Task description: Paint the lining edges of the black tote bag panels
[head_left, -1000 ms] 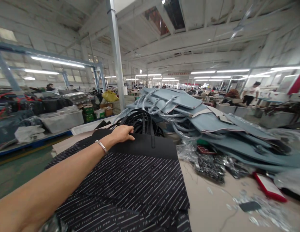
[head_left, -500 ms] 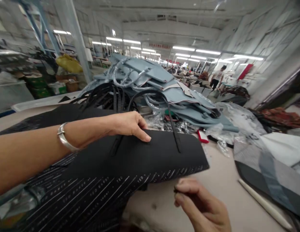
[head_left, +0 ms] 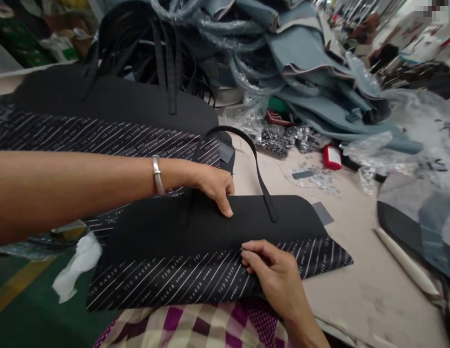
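A moment ago my left hand (head_left: 213, 186) was stretched out to the far stack, alone on the top bag; now that black bag (head_left: 210, 241) lies pulled toward me across the near edge of the desk (head_left: 355, 290), partly over my lap. My left hand presses its fingertips flat on the plain black band near the strap (head_left: 259, 176), open rather than gripping. My right hand (head_left: 275, 278), which has only just come into view, pinches the striped part of the bag between thumb and fingers. The stack of bags (head_left: 101, 111) sits behind, with grey-blue bags (head_left: 304, 53) heaped at the far edge.
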Tool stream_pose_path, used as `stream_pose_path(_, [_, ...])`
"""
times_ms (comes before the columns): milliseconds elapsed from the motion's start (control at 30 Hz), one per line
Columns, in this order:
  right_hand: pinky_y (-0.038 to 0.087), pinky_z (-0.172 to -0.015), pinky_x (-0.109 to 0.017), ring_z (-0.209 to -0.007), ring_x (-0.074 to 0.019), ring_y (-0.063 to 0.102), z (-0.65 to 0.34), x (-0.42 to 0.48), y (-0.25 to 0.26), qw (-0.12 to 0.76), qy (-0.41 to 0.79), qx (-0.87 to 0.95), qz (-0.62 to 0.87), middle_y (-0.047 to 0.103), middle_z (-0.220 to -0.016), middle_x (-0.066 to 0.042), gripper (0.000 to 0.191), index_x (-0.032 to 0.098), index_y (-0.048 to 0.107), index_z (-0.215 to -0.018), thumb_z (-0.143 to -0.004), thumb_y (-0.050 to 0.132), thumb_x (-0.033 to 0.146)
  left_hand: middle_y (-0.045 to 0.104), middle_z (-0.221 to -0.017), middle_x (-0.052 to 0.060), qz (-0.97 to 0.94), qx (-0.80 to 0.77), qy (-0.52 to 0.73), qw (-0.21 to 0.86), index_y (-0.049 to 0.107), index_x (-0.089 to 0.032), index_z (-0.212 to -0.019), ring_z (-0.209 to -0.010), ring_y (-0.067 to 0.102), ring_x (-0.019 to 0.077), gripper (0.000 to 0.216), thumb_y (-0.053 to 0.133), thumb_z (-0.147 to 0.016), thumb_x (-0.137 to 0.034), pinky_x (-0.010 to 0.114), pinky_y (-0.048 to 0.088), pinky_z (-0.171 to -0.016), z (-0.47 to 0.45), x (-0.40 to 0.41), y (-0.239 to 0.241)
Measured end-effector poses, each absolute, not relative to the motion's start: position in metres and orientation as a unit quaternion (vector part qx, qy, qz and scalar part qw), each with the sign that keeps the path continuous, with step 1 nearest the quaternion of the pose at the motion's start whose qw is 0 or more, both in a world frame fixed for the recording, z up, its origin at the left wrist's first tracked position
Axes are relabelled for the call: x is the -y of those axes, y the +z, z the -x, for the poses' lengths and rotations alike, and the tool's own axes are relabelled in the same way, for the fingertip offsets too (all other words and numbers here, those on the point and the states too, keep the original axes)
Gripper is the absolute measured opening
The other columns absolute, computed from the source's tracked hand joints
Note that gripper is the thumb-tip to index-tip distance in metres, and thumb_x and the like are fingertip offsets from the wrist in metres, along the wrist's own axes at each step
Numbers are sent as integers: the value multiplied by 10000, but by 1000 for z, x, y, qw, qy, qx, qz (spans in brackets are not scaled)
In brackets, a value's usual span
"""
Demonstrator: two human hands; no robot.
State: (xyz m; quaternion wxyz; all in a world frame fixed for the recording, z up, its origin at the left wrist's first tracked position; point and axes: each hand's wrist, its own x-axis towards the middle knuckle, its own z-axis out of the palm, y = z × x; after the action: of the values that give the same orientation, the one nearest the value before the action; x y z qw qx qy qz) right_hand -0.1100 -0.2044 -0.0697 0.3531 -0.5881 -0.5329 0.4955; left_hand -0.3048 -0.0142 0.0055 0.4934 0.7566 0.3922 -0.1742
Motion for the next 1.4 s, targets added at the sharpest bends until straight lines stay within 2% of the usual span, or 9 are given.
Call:
stream_pose_path(167, [480,-603,-213,-639,-112,615,108,200,-62,344,446,622,544,691,-769,12,110,236,764,-878,-894,664,194,739,-805,65,-641,-344,-286,624,743,-197,-859,-687,670,249,394,842,-555,-427,318,506,-570,298,9,-6])
stream_pose_path(267, [490,-647,-210,-694,-113,631,108,200,-59,342,430,649,526,697,-809,5,115,225,759,-891,-910,658,173,759,-857,72,-572,-311,-327,685,740,-194,-842,-816,694,289,348,842,-542,-337,393,572,-715,294,11,-13])
stream_pose_path(367, [495,-674,-205,-736,-112,653,109,200,-59,345,419,661,518,700,-829,3,117,219,757,-907,-912,661,152,765,-844,57,-530,-296,-321,727,729,-187,-801,-868,692,289,316,832,-508,-247,432,558,-862,292,13,-19])
stream_pose_path(533, [493,-679,-202,-741,-107,654,112,201,-59,345,396,676,518,689,-823,5,128,212,751,-915,-910,658,125,765,-832,60,-515,-302,-311,739,747,-178,-830,-898,697,318,343,828,-500,-224,485,531,-928,294,14,-25])
stream_pose_path(767, [491,-650,-211,-709,-111,646,115,200,-58,341,374,692,515,675,-796,6,138,208,737,-929,-916,638,113,764,-818,37,-506,-303,-301,749,745,-199,-847,-890,698,304,369,835,-490,-233,464,544,-907,296,18,-26])
stream_pose_path(900, [477,-638,-203,-673,-104,631,116,198,-56,332,324,710,530,665,-765,11,95,193,712,-859,-890,662,119,753,-785,33,-507,-299,-291,754,734,-189,-824,-912,691,311,326,817,-512,-230,475,528,-930,296,21,-24])
stream_pose_path(1100, [450,-555,-165,-561,-76,580,119,198,-53,323,286,717,548,622,-679,40,139,196,639,-751,-881,658,150,732,-713,14,-532,-289,-288,742,701,-190,-726,-756,670,253,266,812,-499,-273,448,538,-868,295,24,-19])
stream_pose_path(1233, [428,-478,-161,-445,-68,505,122,198,-55,324,263,688,594,559,-570,79,211,212,562,-702,-846,716,201,728,-701,5,-542,-281,-283,740,702,-188,-725,-740,654,232,263,814,-505,-276,405,547,-818,293,25,-18])
stream_pose_path(1400, [463,-525,-195,-507,-93,559,119,196,-56,329,275,700,571,613,-643,45,121,205,631,-764,-869,692,200,745,-764,45,-527,-299,-271,748,719,-178,-798,-815,677,279,309,816,-513,-249,445,546,-865,295,19,-26])
